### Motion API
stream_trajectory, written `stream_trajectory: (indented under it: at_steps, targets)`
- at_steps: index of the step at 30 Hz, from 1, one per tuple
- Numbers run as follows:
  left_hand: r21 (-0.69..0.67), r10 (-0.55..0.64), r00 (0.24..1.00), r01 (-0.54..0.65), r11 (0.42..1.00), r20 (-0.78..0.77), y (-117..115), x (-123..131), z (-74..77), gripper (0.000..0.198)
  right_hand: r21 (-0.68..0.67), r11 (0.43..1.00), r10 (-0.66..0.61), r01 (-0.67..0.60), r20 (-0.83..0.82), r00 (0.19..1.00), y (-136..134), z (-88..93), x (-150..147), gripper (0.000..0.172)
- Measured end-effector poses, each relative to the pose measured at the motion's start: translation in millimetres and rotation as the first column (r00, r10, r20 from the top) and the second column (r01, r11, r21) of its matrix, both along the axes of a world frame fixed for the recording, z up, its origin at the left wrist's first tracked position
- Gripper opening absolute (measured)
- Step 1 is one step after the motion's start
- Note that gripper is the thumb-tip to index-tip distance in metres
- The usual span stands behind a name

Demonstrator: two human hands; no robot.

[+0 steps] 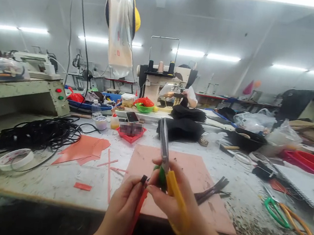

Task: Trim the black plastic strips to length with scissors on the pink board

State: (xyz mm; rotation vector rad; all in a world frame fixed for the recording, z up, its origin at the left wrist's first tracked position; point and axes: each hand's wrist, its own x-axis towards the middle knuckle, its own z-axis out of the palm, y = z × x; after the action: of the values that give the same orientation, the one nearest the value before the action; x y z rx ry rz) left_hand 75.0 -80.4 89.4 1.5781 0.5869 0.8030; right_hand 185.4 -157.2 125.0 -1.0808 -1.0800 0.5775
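Low in the middle of the head view, my left hand (124,201) is closed on a long red strip (135,218) that hangs toward me. A small dark end (143,178) pokes up above its thumb and fingers. My right hand (174,199) grips a pair of scissors (165,145) with one yellow and one green handle, blades pointing up and away. Its thumb and fingertips come close to the strip's end; whether they pinch it too I cannot make out. Beneath both hands lies a pink mat (196,168) on the worktable (94,186).
Left are a black cord coil (37,133), orange sheets (87,149) and a tape roll (15,159). Ahead stand a red tray (130,137), stacked black pieces (182,130) and a sewing machine (155,83) with a partly hidden person. Right: dark metal tool (212,189), second scissors (288,215).
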Motion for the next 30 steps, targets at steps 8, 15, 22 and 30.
stream_trajectory:
  at_steps: [8,15,22,30]
  targets:
    - [0.059,-0.002,0.999,0.005,0.998,-0.048,-21.1,6.9,-2.1,0.028,0.066,0.994,-0.081,0.092,-0.143,0.986,-1.9,-30.8,12.7,0.042]
    - [0.063,-0.027,0.996,0.032,0.997,-0.086,-25.8,13.3,2.5,0.031,0.005,0.999,-0.038,0.04,-0.222,0.974,-12.0,-25.1,15.3,0.038]
    - [0.025,-0.052,0.994,0.055,0.998,-0.095,-26.5,16.0,2.0,0.035,-0.014,0.997,-0.078,0.077,-0.198,0.977,-16.7,-25.5,18.3,0.039]
    - [0.048,-0.128,0.964,0.143,0.989,-0.231,-23.8,17.2,-3.8,0.037,0.059,0.981,-0.185,0.184,0.011,0.983,-18.1,-17.3,37.1,0.036]
